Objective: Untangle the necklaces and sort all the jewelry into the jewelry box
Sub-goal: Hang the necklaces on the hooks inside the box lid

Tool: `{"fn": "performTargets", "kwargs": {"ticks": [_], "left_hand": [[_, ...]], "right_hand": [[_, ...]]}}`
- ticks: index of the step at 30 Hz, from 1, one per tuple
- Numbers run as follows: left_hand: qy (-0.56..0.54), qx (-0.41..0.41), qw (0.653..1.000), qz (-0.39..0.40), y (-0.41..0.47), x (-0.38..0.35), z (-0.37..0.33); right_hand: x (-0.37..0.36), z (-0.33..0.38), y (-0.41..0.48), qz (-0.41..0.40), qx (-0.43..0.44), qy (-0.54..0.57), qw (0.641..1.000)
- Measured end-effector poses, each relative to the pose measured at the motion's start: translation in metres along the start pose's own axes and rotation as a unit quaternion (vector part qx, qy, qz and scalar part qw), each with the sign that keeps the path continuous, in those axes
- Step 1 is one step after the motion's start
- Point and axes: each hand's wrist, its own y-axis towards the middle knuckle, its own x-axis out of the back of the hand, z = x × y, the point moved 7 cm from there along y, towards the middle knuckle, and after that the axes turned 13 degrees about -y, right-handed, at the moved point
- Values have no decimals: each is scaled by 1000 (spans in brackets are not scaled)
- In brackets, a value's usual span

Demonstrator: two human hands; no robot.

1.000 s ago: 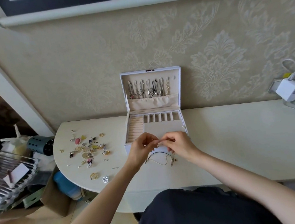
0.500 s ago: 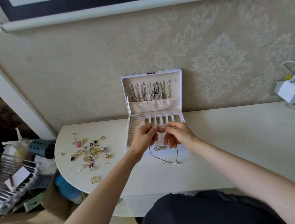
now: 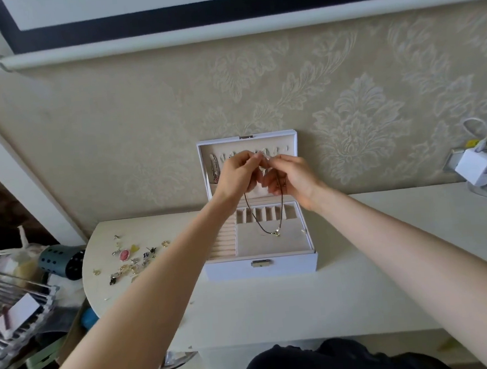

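Both hands have come up from the front of the box [image 3: 259, 268] to its raised lid [image 3: 247, 139], and the necklace [image 3: 281, 210] has left the table [image 3: 359, 265] with them. Left hand [image 3: 237, 176] and right hand [image 3: 292, 177] meet fingertip to fingertip before the lid's row of hooks, each pinching an end of the dark cord between thumb and forefinger. My other fingers are loosely curled. Whether the cord is on a hook I cannot tell, since my hands cover it. It hangs in a narrow loop over the small back compartments, and its gold pendant [image 3: 276, 234] dangles just above the big compartment. One silver chain [image 3: 214, 169] hangs at the lid's left edge. Loose jewelry [image 3: 132, 261] lies scattered on the table, left of the box and partly behind my left forearm.
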Motion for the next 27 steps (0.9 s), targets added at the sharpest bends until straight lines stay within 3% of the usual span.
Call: {"fn": "performTargets", "kwargs": {"ticks": [7, 10, 13, 18, 23, 27], "left_hand": [[61, 49, 997, 16, 19, 0, 21], [116, 80, 989, 50, 19, 1, 35], [163, 135, 973, 96, 15, 1, 54], [-2, 246, 965, 88, 2, -10, 72], [-162, 310, 936, 33, 3, -11, 78], [-186, 311, 932, -33, 7, -1, 80]], "right_hand": [[9, -17, 16, -15, -23, -34, 999], [17, -22, 19, -45, -30, -14, 998], [13, -19, 19, -20, -33, 46, 998], [-2, -13, 18, 24, -15, 120, 992], [-10, -22, 12, 15, -36, 198, 979], [-9, -34, 5, -12, -56, 228, 972]]}}
